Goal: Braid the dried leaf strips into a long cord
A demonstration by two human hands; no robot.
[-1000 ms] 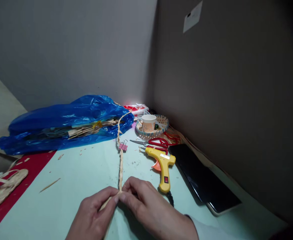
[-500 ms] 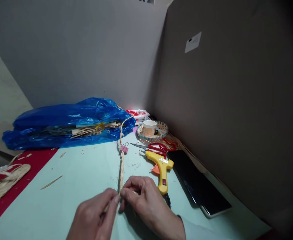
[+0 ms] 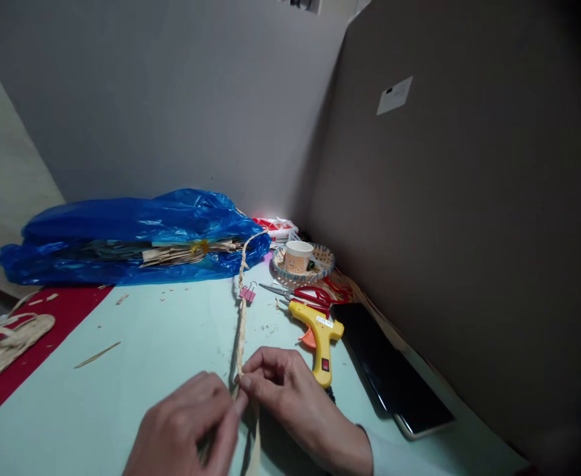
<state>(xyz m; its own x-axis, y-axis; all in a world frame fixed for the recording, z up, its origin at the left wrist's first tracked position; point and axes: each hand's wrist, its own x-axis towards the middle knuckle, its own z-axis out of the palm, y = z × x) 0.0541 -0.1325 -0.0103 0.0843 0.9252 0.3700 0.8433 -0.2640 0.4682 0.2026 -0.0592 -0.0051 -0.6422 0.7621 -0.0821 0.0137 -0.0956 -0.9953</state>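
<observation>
A thin braided straw cord (image 3: 241, 324) runs across the pale green table (image 3: 161, 350) from the blue bag toward me, with a pink binder clip (image 3: 246, 293) clamped on it. My left hand (image 3: 186, 430) and my right hand (image 3: 290, 400) meet at the cord's near end, both pinching loose straw strands there. One flat strand hangs down between my hands at the bottom edge. A yellow glue gun (image 3: 321, 340) lies just right of my right hand.
A blue plastic bag (image 3: 126, 238) of dried straw lies at the back. Red-handled scissors (image 3: 310, 294), a small woven basket (image 3: 322, 261) holding a paper cup (image 3: 298, 256), and a black phone (image 3: 389, 370) sit at the right by the wall. A woven straw piece (image 3: 2, 347) rests on red mat at left.
My hands have shifted slightly toward me while working the strands; my left fingers now cover more of the cord's end. The camera tilted, so the scene sits a little differently.
</observation>
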